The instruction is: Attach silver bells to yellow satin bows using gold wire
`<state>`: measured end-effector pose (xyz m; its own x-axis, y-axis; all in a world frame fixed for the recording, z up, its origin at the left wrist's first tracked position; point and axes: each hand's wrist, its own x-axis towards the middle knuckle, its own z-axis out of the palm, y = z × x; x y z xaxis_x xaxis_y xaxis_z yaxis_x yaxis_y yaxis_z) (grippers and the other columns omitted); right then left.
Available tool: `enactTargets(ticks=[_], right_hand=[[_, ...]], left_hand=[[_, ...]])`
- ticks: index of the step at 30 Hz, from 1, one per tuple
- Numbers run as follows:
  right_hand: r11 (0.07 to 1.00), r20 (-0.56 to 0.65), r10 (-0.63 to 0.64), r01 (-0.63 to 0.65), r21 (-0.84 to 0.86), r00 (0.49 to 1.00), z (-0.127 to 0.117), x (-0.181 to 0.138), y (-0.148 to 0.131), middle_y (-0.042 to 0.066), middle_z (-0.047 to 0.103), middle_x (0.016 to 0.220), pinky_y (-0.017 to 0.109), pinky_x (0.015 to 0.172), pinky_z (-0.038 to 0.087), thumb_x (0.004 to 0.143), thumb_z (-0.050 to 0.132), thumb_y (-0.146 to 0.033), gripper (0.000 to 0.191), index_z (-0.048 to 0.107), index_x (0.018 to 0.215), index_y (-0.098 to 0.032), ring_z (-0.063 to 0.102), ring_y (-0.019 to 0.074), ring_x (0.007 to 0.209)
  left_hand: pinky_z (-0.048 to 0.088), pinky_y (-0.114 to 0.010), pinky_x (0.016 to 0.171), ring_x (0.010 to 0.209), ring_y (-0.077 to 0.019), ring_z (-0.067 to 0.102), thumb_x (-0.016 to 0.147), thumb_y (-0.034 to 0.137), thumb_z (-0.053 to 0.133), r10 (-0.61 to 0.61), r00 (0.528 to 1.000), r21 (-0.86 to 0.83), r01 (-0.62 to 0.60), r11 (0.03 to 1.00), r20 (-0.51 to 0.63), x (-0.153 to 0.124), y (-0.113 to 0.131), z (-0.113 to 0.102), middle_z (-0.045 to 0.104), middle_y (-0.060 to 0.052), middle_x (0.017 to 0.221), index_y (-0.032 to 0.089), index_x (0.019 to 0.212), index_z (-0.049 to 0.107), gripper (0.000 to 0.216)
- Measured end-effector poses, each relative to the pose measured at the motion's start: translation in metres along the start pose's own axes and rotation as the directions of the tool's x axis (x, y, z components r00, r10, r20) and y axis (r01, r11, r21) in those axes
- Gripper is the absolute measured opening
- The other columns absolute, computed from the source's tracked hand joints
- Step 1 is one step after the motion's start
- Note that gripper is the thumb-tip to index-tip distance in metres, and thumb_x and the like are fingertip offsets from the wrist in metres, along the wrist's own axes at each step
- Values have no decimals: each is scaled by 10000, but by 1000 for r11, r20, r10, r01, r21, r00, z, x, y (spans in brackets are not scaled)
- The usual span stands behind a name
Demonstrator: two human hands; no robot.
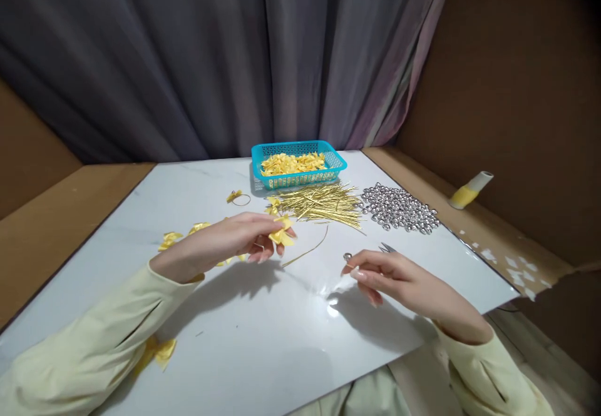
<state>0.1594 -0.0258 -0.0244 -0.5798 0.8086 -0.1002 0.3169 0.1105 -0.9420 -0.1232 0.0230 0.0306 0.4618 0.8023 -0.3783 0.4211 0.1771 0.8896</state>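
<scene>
Pinched in the fingers of my left hand (246, 234) is a yellow fabric flower (282, 233), held above the white table. My right hand (387, 273) has thumb and forefinger closed on a silver bead (347, 257), apart from the flower. A single gold wire (307, 252) curves across the table between my hands. Behind my left hand lies a pile of gold wires (323, 204). Beyond my right hand spreads a heap of silver beads (399, 208). Metal scissor tips (387, 248) show just past my right hand, the rest hidden.
A blue basket (333, 176) of yellow petals stands at the back. Yellow flower pieces (164, 353) lie near and behind my left arm. A wire ring with a yellow flower (235, 197) sits farther back. A yellow-and-white tube (471, 191) stands on the cardboard at right.
</scene>
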Motion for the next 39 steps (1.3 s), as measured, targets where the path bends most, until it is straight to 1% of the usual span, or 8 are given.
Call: enactTargets(ticks=[9, 13, 18, 20, 27, 30, 33, 39], right_hand=[[866, 87, -29, 69, -495, 996, -2, 2, 21, 0, 639, 654, 233, 546, 402, 983, 478, -346, 238, 648, 966, -180, 558, 135, 573], [775, -10, -182, 137, -618, 983, -13, 42, 22, 129, 652, 953, 358, 778, 448, 974, 420, -174, 216, 634, 970, -144, 577, 228, 889], [709, 219, -285, 359, -608, 933, -6, 105, 30, 98, 638, 1087, 400, 926, 473, 856, 679, -175, 190, 652, 1045, -165, 568, 239, 1056], [709, 237, -289, 374, -598, 928, -1, 121, 39, 97, 633, 1146, 436, 905, 514, 907, 648, -263, 225, 636, 1104, -154, 604, 240, 1052], [838, 108, -297, 313, -447, 949, -19, 121, 55, 93, 614, 1222, 431, 862, 555, 951, 596, -328, 320, 581, 1223, -161, 639, 224, 1029], [905, 67, -323, 328, -270, 944, -26, 109, 36, 48, 659, 879, 372, 807, 532, 956, 574, -327, 174, 592, 925, -156, 635, 176, 850], [943, 88, -328, 331, -20, 940, -21, 98, 14, -25, 614, 694, 299, 690, 512, 948, 574, -346, 167, 487, 908, -210, 618, 131, 676], [911, 163, -316, 251, 327, 935, 0, 85, -2, -51, 655, 640, 227, 574, 478, 894, 670, -306, 235, 467, 984, -229, 607, 93, 561]], left_hand=[[332, -230, 558, 547, -127, 449, 880, 385, 595, -148, 977, 273, 101, 957, 155, 16, -27, 9, 526, 49, 575, 198, 829, 553, 198], [308, -220, 530, 529, -113, 421, 865, 397, 614, -135, 950, 323, 39, 946, 282, 27, -32, 1, 487, 52, 572, 179, 803, 609, 227], [385, -210, 609, 638, -122, 526, 846, 369, 648, -71, 914, 358, -84, 930, 399, 39, -45, -13, 644, 5, 724, 181, 860, 723, 203], [415, -216, 677, 730, -141, 579, 848, 347, 651, -32, 916, 366, -127, 922, 399, 40, -49, -17, 696, -13, 809, 190, 886, 747, 188], [408, -251, 725, 831, -163, 573, 816, 343, 708, 162, 969, 326, -217, 920, 187, 34, -44, -22, 665, -34, 970, 215, 1000, 762, 230], [379, -249, 679, 769, -132, 493, 834, 312, 696, 247, 969, 250, -243, 937, 13, 30, -40, -22, 567, 4, 926, 276, 1282, 616, 457], [401, -251, 668, 708, -115, 468, 776, 220, 740, 281, 960, 110, -280, 954, 11, 27, -36, -15, 498, 47, 796, 292, 1376, 518, 643], [427, -217, 547, 586, -84, 511, 798, 263, 736, 301, 952, -182, -288, 940, 48, 22, -26, 12, 609, 13, 686, 168, 927, 752, 161]])
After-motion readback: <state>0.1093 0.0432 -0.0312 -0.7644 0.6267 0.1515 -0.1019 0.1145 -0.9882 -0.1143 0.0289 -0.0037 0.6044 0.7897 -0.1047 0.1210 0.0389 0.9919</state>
